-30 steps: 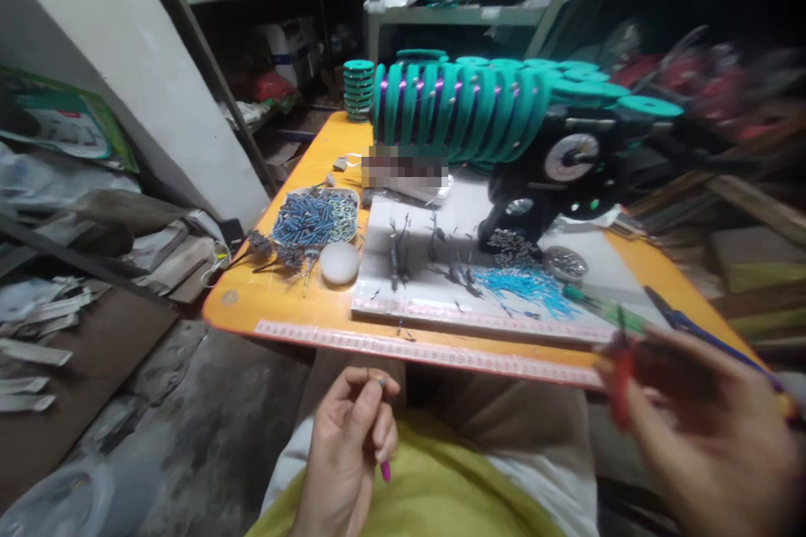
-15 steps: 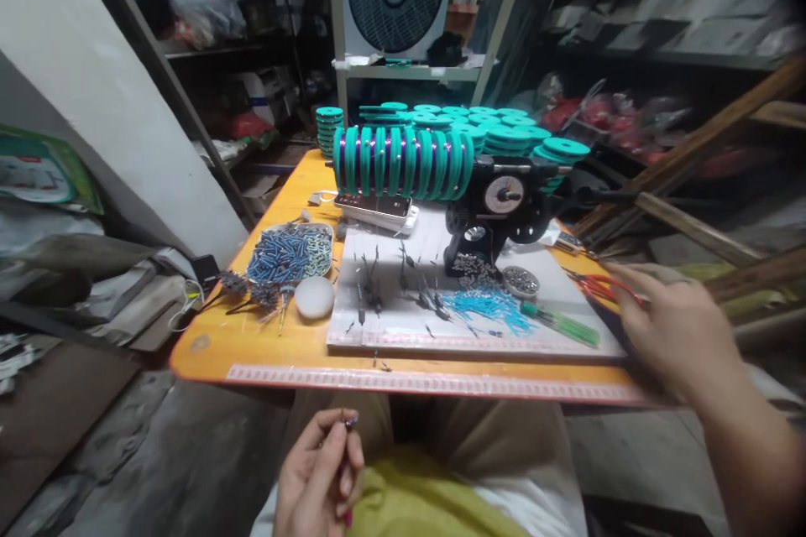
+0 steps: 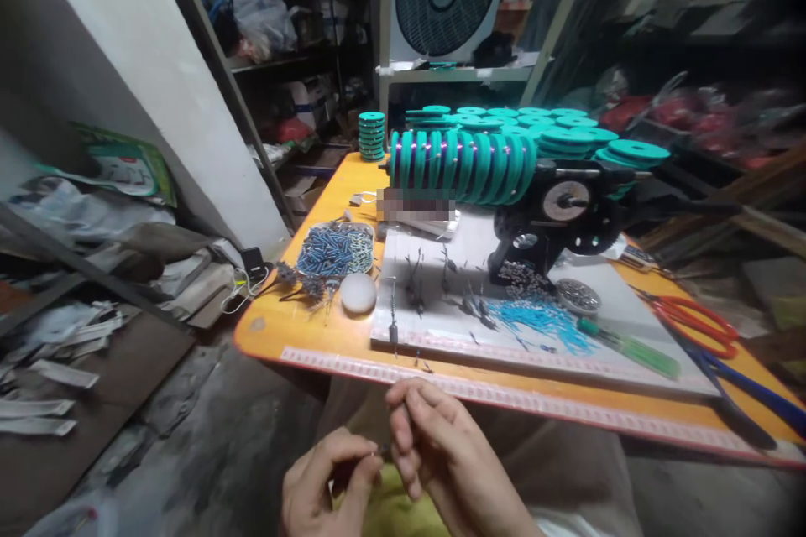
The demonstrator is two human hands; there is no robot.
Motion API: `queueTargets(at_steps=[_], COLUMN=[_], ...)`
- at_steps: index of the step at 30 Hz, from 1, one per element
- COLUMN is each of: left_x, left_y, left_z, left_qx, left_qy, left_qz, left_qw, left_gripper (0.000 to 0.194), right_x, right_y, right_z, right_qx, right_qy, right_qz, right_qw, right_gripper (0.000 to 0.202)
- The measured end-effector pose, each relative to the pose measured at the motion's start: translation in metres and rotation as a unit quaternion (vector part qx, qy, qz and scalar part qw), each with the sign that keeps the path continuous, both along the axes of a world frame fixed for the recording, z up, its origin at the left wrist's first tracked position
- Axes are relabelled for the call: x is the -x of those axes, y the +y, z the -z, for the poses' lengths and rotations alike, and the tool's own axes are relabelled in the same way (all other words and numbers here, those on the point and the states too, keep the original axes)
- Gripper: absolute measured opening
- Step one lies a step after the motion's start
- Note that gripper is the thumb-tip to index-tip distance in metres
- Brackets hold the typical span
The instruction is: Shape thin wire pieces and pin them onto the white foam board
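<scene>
Over my lap, in front of the table edge, my left hand [image 3: 337, 478] pinches something small between thumb and forefinger; only a tiny tip shows, too small to name. Close on its right is my right hand [image 3: 444, 457], fingers curled and thumb laid against the forefinger. Whatever that hand may hold is hidden. The two hands' fingertips almost meet. Beyond them on the table lie a grey-white board [image 3: 434, 323], loose light-blue pieces [image 3: 541, 323], a green-handled screwdriver [image 3: 635, 348] and a round dish of small metal parts [image 3: 578, 295].
A black winding device [image 3: 547, 210] carries a row of teal spools [image 3: 463, 168]. More teal spools [image 3: 535, 122] stand behind. Left are a tray of blue parts [image 3: 333, 250] and a white round lid [image 3: 358, 294]. Red-handled scissors [image 3: 698, 323] and a blue-handled tool [image 3: 752, 390] lie right.
My right hand has come from the red handles at the table's right side to beside my left hand. The left hand stays over the lap, still pinching. The view has turned left.
</scene>
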State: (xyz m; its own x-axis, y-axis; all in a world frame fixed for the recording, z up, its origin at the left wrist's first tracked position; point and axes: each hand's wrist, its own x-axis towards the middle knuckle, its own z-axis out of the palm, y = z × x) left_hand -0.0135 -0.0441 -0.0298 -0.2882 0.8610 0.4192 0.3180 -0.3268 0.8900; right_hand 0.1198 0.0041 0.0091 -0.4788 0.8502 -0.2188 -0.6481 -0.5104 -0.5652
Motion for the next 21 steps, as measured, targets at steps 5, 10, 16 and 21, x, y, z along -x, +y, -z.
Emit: queueTargets(at_steps=[5,10,16,21], left_x=[0.023,0.021,0.013,0.009], left_y=[0.014,0.017,0.015,0.012], left_z=[-0.006,-0.004,-0.009,-0.012], left_qx=[-0.117,-0.118,0.013,0.053], left_qy=[0.095,0.052,-0.062,-0.116], left_qz=[0.102,0.106,0.123,0.146], left_qw=[0.983,0.986,0.990,0.981], left_gripper=[0.021,0.014,0.013,0.009], right_x=[0.013,0.013,0.003,0.005], right_y=[-0.005,-0.010,-0.006,-0.006], right_z=[-0.003,-0.004,0.000,0.006], right_qx=[0.018,0.010,-0.095,-0.130], right_qy=[0.070,0.092,0.005,-0.043], right_qz=[0.019,0.017,0.052,0.046], right_qw=[0.997,0.996,0.994,0.990], right_gripper=[0.021,0.020,0.009,0.010])
